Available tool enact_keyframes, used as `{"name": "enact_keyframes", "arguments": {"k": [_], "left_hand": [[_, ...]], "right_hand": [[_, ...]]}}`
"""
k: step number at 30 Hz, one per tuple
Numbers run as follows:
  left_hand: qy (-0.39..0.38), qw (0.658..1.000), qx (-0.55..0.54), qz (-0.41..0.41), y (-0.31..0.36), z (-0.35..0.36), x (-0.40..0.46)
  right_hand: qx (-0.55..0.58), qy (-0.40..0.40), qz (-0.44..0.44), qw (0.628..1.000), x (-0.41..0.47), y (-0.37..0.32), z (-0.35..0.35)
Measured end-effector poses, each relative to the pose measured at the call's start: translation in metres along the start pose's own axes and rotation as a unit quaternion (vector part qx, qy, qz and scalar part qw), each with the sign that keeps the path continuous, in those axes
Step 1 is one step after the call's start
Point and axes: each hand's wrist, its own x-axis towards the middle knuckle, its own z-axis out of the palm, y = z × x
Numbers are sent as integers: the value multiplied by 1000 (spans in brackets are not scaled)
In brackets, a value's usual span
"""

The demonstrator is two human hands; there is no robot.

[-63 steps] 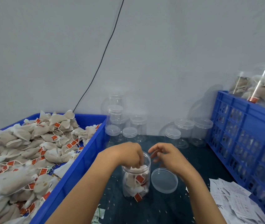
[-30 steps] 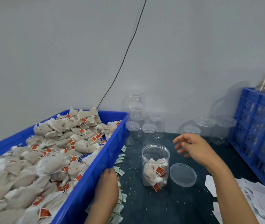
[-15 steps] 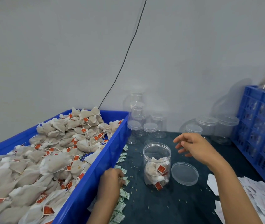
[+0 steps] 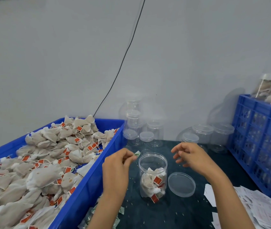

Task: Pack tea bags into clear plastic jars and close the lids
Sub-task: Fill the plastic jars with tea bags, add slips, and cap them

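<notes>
Blue plastic forms the biggest thing in view, a long crate (image 4: 88, 192) heaped with beige tea bags (image 4: 49, 162) carrying orange tags; a second, lattice-walled blue crate (image 4: 260, 146) stands at the right edge with filled jars on top. Between them, on the dark green table (image 4: 172, 212), empty clear lidded jars (image 4: 146, 138) cluster against the wall. In front of them stands the open clear plastic jar (image 4: 153, 176), roughly half full of tea bags, with its round clear lid (image 4: 181, 184) lying flat just beside it on the right. Half a second ago the left hand (image 4: 116, 166) was down among the small green-and-white packets (image 4: 98, 219) beside the long crate; it has since risen to the jar's rim, pinching one small green-and-white sachet (image 4: 137, 153) between thumb and fingertips. The right hand (image 4: 192, 156) hovers beyond the jar, fingers loosely spread and holding nothing. That lift suggests the sachet goes in next, with the lid not yet on.
</notes>
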Motion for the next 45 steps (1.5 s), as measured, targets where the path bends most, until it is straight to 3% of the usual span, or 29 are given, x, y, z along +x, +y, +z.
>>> {"name": "enact_keyframes", "arguments": {"k": [6,11,16,23,30,32,35,40,45], "left_hand": [[-107,990,85,25,17,24,23],[-141,972,167,84,11,42,24],[-131,974,163,82,9,46,23],[-174,971,151,58,8,44,29],[-129,984,57,112,-7,47,15],[-129,988,-64,50,-11,48,6],[-158,954,-245,-71,-17,55,-9],[-180,947,-250,-92,-31,76,-30],[-167,943,-273,-95,-44,85,-36]], "right_hand": [[7,3,4,1000,1,1,2],[-1,0,-5,1000,3,2,4],[1,-3,-7,1000,6,5,6],[12,-5,-4,1000,9,9,7],[56,2,32,998,-3,25,-6],[81,37,45,995,-9,38,-16],[85,114,63,988,-20,64,-23],[16,176,70,982,-37,102,-15],[-73,140,70,985,-46,119,0]]}}
